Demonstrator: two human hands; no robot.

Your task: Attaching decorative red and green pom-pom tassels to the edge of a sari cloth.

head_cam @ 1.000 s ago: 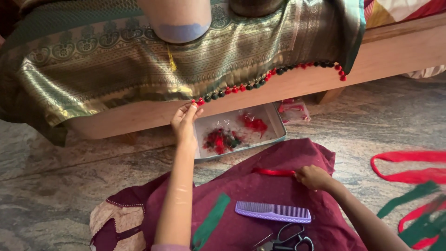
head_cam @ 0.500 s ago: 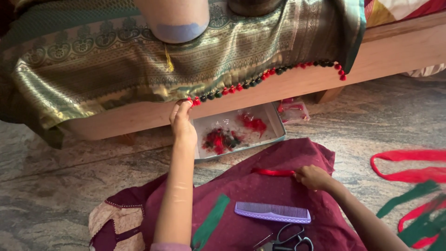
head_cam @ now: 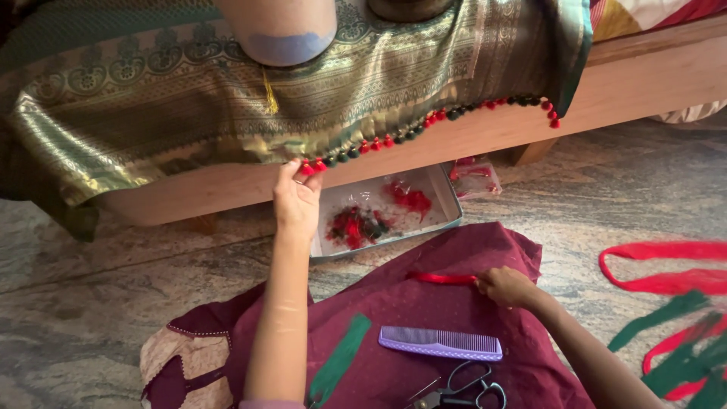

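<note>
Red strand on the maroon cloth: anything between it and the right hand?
No. The right hand is already on the end of the red strand, fingers touching it on the maroon cloth. The purple comb and scissors lie nearer the camera, clear of it.

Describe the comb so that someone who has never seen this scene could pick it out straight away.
Start at the maroon cloth spread on the stone floor in front of the wooden bed frame. Near its lower edge lies the comb, just above a pair of scissors. It is the only pale purple thing there, a long flat bar with fine teeth.
</note>
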